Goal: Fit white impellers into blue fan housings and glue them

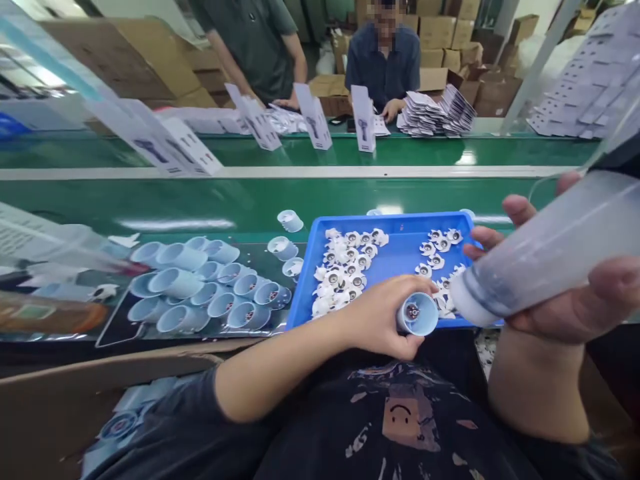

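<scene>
My left hand (383,317) is wrapped round a light blue plastic cup (429,319), its open end turned towards me. A small round reddish-brown part with metal shows at the bottom of that cup. To the right, my right hand (565,307) grips a thick, translucent white cylindrical tool (545,247) with a pale end and a black upper part. Its pale end points down-left, close to the cup but apart from it. Behind both hands lies a blue tray (400,257) holding many small white fan wheels (345,267).
Many light blue cups (180,280) lie piled on the left bench, and more sit in a cardboard box (100,400) below. Printed white boxes (313,123) stand beyond the green belt (250,200). Two people (383,67) are across it. A transparent hanging object (60,240) crosses the left.
</scene>
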The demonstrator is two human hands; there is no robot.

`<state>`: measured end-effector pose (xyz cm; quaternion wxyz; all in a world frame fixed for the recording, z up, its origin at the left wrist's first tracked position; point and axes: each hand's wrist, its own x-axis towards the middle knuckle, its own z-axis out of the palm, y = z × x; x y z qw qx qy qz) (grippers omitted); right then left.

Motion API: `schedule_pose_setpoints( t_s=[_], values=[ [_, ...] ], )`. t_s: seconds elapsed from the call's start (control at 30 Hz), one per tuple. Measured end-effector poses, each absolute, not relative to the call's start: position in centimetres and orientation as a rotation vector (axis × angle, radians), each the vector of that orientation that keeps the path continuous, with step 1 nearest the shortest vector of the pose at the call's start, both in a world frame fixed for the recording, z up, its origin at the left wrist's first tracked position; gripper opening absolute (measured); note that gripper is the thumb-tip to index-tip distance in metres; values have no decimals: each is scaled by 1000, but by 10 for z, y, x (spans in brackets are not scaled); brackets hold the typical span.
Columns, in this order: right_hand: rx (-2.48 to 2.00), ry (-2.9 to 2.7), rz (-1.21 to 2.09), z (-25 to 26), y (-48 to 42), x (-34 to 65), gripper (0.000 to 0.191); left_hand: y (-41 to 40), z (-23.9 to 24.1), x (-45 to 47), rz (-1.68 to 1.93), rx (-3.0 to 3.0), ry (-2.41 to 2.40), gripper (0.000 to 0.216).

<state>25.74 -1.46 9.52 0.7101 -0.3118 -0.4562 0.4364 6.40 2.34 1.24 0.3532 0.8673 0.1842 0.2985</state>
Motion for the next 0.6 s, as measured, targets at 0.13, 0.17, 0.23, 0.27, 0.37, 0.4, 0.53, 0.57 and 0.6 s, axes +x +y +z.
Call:
schedule_pose_setpoints(
  t_s=[0.13,0.17,0.23,0.27,0.37,0.4,0.53,0.57,0.6],
  values=[
    [-618,-991,1001,97,-16,241,44,5,5,85,763,2224,559,62],
    [-599,-1001,1008,94,-18,242,42,3,6,87,762,2226,569,65],
    [-584,-1035,1017,88,-22,242,37,0,10,90,759,2238,589,61],
    [-586,-1057,1015,85,-24,242,35,-2,12,91,761,2246,595,55],
    [-665,-1128,964,85,-29,242,39,-8,17,94,779,2277,608,43],
    [-735,-1153,952,87,-31,241,43,-9,18,95,785,2285,612,42],
    [-959,-1170,950,97,-33,239,61,-12,16,95,829,2284,617,39],
    [-937,-1161,964,99,-32,238,59,-12,16,95,847,2277,611,37],
    [-906,-1156,986,100,-32,237,58,-13,16,95,868,2269,604,36]
  ],
)
